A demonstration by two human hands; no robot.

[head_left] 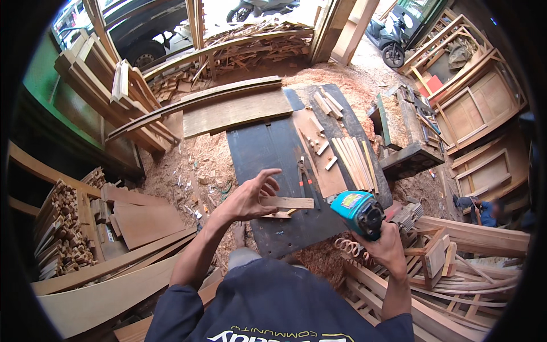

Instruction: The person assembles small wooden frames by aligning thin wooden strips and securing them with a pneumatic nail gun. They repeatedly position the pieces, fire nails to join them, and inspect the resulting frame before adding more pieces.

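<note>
2 hands, left hand (246, 199) spread on wood strip (286, 203), right hand (387, 246) grip around teal nailer (360, 212) (nose hidden)

At frame centre, a left hand (248, 199) presses small wooden strips (286, 203) onto a dark workbench (273, 154) while the right hand (387, 246) grips a teal power tool (359, 212).
</note>
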